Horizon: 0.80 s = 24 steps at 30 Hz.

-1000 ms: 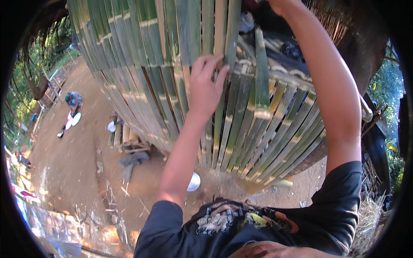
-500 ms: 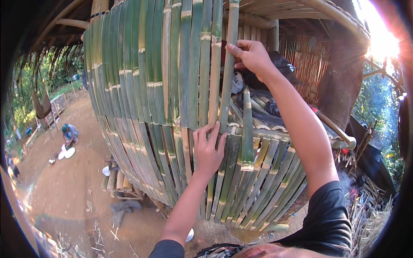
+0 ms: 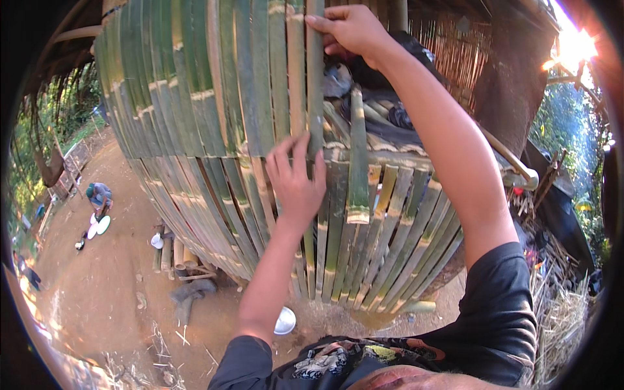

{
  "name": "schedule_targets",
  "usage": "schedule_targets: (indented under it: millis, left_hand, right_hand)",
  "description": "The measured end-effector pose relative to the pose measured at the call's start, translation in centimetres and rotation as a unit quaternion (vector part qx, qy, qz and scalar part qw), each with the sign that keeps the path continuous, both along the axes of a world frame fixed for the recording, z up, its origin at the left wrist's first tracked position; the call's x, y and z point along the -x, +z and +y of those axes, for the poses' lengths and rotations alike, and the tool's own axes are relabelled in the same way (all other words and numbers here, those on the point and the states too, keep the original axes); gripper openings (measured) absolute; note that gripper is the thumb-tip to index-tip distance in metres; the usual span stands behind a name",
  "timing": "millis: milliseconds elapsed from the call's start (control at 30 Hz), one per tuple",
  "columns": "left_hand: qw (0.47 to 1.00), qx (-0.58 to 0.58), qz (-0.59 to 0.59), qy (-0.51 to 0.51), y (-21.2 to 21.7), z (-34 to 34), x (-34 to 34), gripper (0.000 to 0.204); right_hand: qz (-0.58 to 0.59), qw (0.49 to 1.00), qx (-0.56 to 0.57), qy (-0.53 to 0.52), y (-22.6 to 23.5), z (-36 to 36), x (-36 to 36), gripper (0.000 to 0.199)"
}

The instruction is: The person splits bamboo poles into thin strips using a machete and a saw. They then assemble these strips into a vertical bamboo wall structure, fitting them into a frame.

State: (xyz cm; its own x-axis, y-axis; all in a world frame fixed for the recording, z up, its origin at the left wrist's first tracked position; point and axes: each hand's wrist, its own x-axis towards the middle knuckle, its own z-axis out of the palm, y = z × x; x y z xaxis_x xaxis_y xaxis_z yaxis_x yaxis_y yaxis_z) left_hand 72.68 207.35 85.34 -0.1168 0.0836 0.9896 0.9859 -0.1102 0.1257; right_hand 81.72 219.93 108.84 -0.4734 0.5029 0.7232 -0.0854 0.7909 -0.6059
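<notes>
An upright bamboo slat (image 3: pixel 314 78) stands at the right end of the upper row of green slats. My right hand (image 3: pixel 357 32) holds its right edge high up, thumb in front and fingers curled behind. At the slat's lower end my left hand (image 3: pixel 296 185) rests with fingers apart, its fingertips touching the slat and the neighbouring one. A shorter loose bamboo slat (image 3: pixel 358 156) leans over the horizontal bamboo rail (image 3: pixel 396 158), to the right of my left hand. Below the rail runs a lower row of bamboo slats (image 3: pixel 396 240).
Dark bundled things (image 3: pixel 390 114) lie behind the opening. A long wooden handle (image 3: pixel 510 156) lies at the right, beside a thick post (image 3: pixel 513 84). On the dirt ground are a white basin (image 3: pixel 285 320), cut bamboo poles (image 3: pixel 179 253) and a crouching person (image 3: pixel 99 197) farther off.
The view has shifted, so the wall sits higher and farther left. Both hands keep their places on the same slat.
</notes>
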Motion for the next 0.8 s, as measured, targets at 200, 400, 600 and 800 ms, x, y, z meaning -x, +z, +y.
schedule_targets:
  millis: [200, 400, 600, 800]
  left_hand:
    - [0.995, -0.032, 0.076, 0.052, 7.4, 2.8, 0.9, 0.061]
    - [0.988, 0.006, 0.117, 0.102, 8.3, 5.5, 1.7, 0.063]
    - [0.984, 0.02, 0.141, 0.103, 7.6, 5.5, 2.9, 0.061]
    - [0.975, 0.047, 0.129, 0.175, 9.9, 4.3, 1.1, 0.064]
  right_hand:
    - [-0.01, 1.0, 0.028, -0.003, 0.6, -1.3, -1.0, 0.035]
    - [-0.001, 1.0, 0.012, -0.001, 0.3, -0.6, -0.7, 0.035]
    - [-0.005, 1.0, 0.024, 0.01, -0.7, -1.0, 0.3, 0.036]
    - [-0.026, 1.0, -0.008, -0.006, 1.3, -0.9, -0.1, 0.037]
